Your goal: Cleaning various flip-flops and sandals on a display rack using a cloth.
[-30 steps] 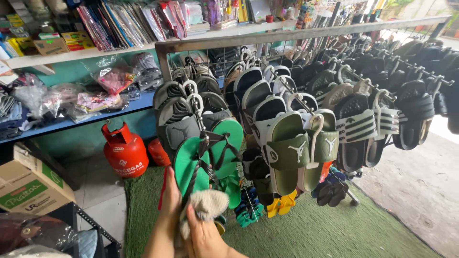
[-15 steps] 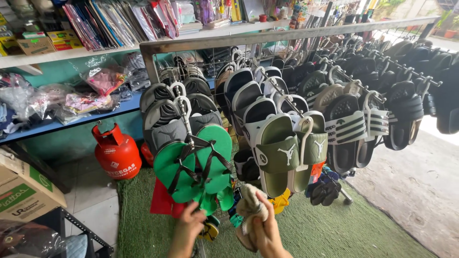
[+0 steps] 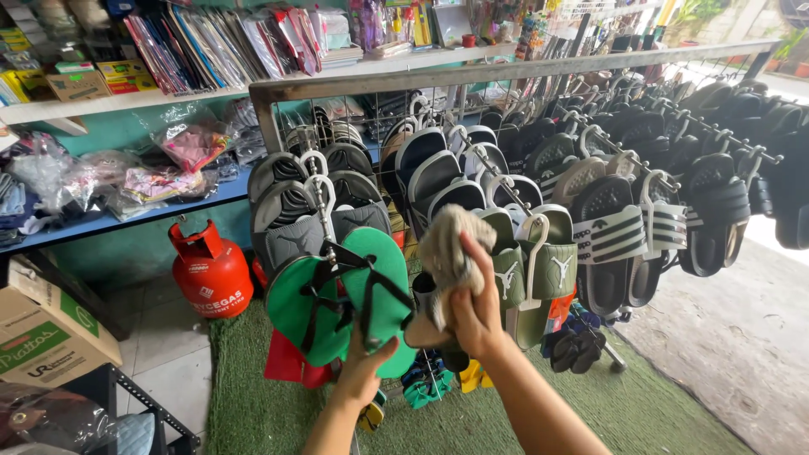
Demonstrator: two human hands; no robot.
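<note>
The step in hand appears to be wiping down hung footwear. The left hand [image 3: 364,371] is closed on the lower edge of the green flip-flops [image 3: 341,303], which hang as a pair from a hook at the left end of the display rack [image 3: 506,72], thumb in front and fingers behind. The right hand [image 3: 474,316] is closed around a beige cloth [image 3: 447,248], bunched and raised just right of the green pair, in front of the olive slides [image 3: 539,265]; whether the cloth touches any sandal cannot be told. As a judgement, the next move calls for steadying the green pair with the left hand while the cloth is brought across its soles (light pressure, since the pair swings freely on its hook). Containers: a cardboard box [image 3: 50,333] stands at the left edge of the floor, its contents hidden; the red gas cylinder [image 3: 211,270] stands beside the green mat [image 3: 278,413]; the blue shelf [image 3: 109,221] carries goods in clear plastic bags [image 3: 190,139].
</note>
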